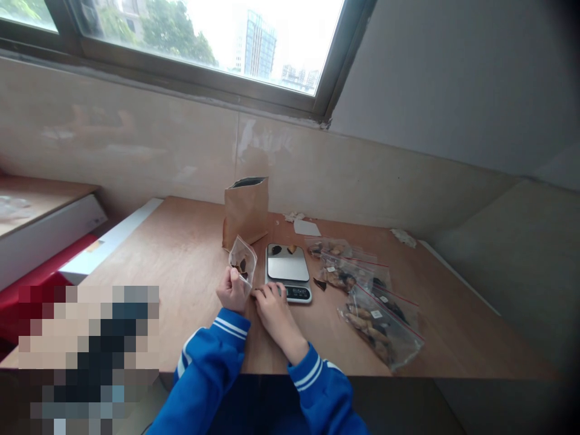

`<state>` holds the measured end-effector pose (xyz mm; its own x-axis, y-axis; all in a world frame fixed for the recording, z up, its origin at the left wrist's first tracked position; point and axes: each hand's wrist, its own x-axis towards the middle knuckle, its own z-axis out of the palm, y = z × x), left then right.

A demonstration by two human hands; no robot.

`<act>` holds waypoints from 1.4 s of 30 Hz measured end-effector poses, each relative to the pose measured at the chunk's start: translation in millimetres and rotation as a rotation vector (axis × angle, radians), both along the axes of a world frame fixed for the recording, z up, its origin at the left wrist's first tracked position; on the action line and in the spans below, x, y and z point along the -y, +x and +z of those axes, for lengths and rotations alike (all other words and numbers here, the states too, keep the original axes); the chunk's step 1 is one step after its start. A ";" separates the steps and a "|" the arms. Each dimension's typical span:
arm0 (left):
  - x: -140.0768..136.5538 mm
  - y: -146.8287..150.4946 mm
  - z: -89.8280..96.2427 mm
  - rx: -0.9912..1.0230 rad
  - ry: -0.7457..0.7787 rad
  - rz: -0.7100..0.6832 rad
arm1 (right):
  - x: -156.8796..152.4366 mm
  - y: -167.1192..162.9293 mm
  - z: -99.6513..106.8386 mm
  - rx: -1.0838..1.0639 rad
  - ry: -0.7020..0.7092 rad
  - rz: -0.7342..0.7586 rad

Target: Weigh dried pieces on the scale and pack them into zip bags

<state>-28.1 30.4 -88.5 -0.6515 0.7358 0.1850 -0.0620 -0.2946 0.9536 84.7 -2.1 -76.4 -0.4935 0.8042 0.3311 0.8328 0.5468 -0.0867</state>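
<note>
My left hand [232,291] is closed on the lower edge of a small clear zip bag [249,254], held upright with its mouth up. Several dark brown dried pieces [243,266] show inside it. Beside it, my right hand [273,307] lies low at the front left corner of a kitchen scale [288,264]. Its fingers are bent together near a small brown bit, and what they grip cannot be made out. On the scale's shiny plate are a dark piece [276,249] and a tan piece [292,248]. A loose dark piece [319,283] lies right of the scale.
Filled clear zip bags with red seals [369,329] overlap on the right of the wooden table [190,254]. Behind the small bag stands an open brown paper bag [247,211]. A white card [307,228] and crumpled tissue [403,237] lie near the wall. The lower left is blurred out.
</note>
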 end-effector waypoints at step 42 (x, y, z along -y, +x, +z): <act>0.0 0.2 3.2 -0.030 0.000 0.007 | -144.9 59.3 -6.2 -0.439 -0.053 -0.251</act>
